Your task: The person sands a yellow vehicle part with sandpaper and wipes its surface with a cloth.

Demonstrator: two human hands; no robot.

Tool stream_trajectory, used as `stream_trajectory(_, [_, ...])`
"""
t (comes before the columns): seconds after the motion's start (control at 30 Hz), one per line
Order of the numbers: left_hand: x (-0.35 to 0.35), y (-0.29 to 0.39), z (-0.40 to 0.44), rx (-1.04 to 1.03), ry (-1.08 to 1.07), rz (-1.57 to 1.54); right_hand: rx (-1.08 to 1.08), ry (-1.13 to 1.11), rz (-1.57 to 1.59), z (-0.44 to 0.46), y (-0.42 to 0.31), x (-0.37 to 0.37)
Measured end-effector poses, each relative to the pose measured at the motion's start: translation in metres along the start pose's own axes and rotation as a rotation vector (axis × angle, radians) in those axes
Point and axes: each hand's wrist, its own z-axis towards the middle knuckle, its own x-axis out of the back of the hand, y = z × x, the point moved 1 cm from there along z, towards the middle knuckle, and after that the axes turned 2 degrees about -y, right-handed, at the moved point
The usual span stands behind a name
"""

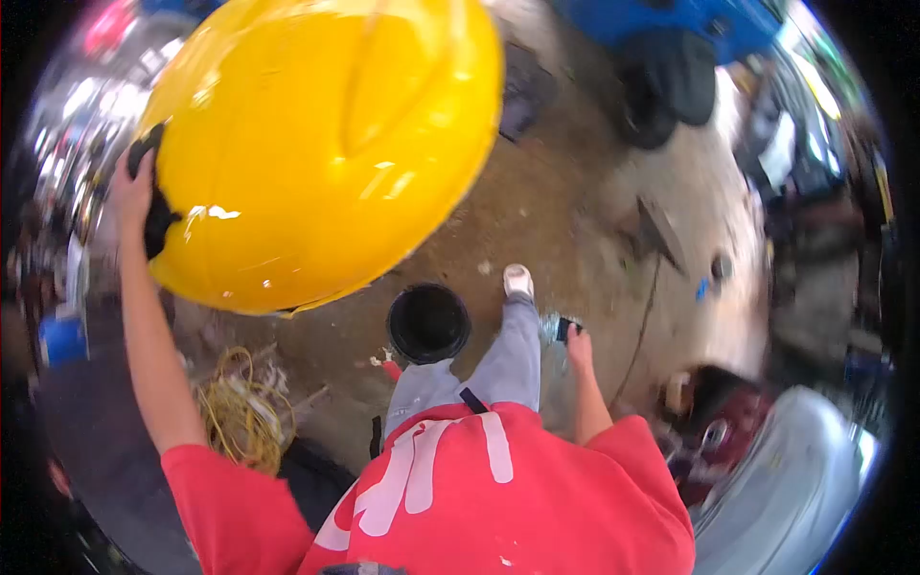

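A large glossy yellow vehicle panel (316, 163) fills the upper left of the head view. My left hand (134, 196) is at its left edge, fingers closed on a black cloth-like piece (158, 196) that lies against the yellow surface. Whether that piece is loose or part of the panel I cannot tell. Low by my right leg, my right hand (577, 347) is closed around a small dark object (567, 330) with a clear, pale bluish end; blur hides its exact kind.
A black bucket (428, 324) stands on the floor in front of my legs. Coiled yellow cord (244, 407) lies to the left. A dark cable (644, 331) runs across the floor at right, near a flat pointed piece (659, 233). Blue vehicle parts (680, 24) stand at upper right.
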Motion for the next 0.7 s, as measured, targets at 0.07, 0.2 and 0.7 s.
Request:
stream_trajectory(0.07, [0.003, -0.023, 0.020, -0.021, -0.040, 0.166, -0.153, 0.002, -0.006, -0.075, 0.039, -0.024])
stream_trajectory(0.2, [0.010, -0.008, 0.019, 0.014, -0.093, 0.066, -0.412, -0.050, -0.075, -0.205, 0.166, -0.077])
stream_trajectory(0.7, [-0.085, 0.375, -0.071, -0.541, 0.181, -0.109, -0.364, -0.085, 0.232, -0.117, 0.153, -0.116])
